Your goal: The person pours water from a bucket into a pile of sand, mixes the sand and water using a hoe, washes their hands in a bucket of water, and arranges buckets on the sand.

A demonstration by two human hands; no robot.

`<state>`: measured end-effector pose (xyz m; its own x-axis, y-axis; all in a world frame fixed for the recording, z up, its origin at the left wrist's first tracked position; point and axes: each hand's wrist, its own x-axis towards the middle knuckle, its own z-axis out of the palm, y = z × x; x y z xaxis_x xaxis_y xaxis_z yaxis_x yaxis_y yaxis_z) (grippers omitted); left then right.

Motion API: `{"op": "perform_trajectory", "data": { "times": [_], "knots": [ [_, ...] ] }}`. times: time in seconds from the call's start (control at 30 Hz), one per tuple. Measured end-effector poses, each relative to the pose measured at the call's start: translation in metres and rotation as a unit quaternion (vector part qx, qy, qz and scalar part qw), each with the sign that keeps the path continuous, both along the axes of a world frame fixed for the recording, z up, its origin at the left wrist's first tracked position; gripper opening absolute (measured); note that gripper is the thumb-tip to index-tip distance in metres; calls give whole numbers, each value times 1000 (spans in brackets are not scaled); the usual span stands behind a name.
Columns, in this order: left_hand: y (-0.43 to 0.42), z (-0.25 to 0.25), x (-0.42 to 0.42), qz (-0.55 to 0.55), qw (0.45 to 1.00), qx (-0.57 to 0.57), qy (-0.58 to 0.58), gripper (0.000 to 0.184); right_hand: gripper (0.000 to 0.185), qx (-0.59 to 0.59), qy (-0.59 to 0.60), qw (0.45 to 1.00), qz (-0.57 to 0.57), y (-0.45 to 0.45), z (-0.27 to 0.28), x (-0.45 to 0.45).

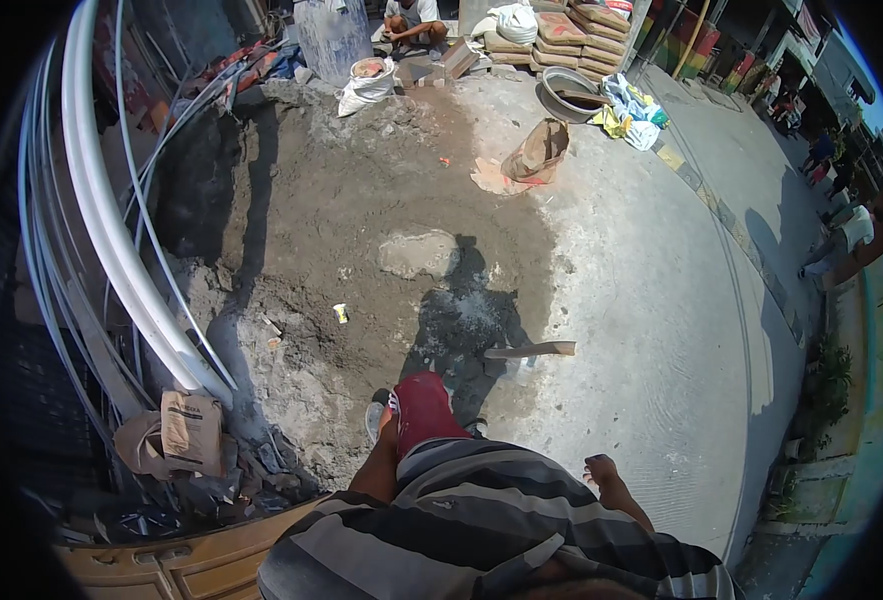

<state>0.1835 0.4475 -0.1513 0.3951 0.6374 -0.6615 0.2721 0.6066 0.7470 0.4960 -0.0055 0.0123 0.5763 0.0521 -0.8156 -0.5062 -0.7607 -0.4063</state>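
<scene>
My left hand (392, 408) hangs beside the leg of my red shorts (428, 408), partly hidden by it; its fingers do not show clearly. On the other side, my right hand (600, 470) hangs low over the pale concrete, fingers curled in, with nothing visible in them. A short, slightly bent wooden piece (537, 350) lies on the ground ahead, at the border of the damp grey mix (312, 220) and dry concrete. Neither hand touches it. A small white and yellow wrapper (342, 313) lies on the mix.
Long white pipes (112, 220) arch along the left, near a crumpled paper sack (192, 430). Ahead stand an open cement bag (538, 155), a white sack (367, 85), a grey basin (570, 95) and stacked bags (582, 40). A person (414, 22) squats at the back.
</scene>
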Motion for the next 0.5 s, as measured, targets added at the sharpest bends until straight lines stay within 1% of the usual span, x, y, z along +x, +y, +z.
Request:
{"op": "perform_trajectory", "data": {
  "times": [0.03,0.1,0.13,0.17,0.2,0.23,0.27,0.33,0.37,0.4,0.43,0.5],
  "knots": [
    [0,-2,-9,0,1000,4,2,50,26,-2,-10,1000,13,1,-7,-1],
    [6,-2,-24,-29,980,-184,69,47,26,3,6,1000,-1,4,-18,-3],
    [12,13,-24,-29,981,-179,70,47,26,4,19,1000,-16,8,-22,-2],
    [14,39,-24,-113,972,-149,144,42,26,9,20,1000,-17,12,-25,-1],
    [15,54,-25,-196,949,-119,218,39,26,13,19,999,-36,15,-27,-3],
    [16,65,-24,-183,955,-102,211,33,26,17,20,998,-57,17,-31,-8],
    [23,75,-21,-186,953,-99,216,33,26,20,24,998,-62,19,-35,-13],
    [41,88,-10,-306,911,-93,261,45,27,26,21,996,-81,24,-41,-16],
    [51,90,-3,-322,906,-94,260,38,28,29,31,996,-76,27,-43,-16],
    [61,92,5,-325,905,-91,260,38,28,31,31,996,-80,29,-46,-19],
    [69,100,16,-357,905,-22,231,37,28,43,16,996,-70,31,-46,-22],
    [87,94,35,-409,890,121,159,33,28,52,-1,997,-61,32,-45,-22]
  ]
}}
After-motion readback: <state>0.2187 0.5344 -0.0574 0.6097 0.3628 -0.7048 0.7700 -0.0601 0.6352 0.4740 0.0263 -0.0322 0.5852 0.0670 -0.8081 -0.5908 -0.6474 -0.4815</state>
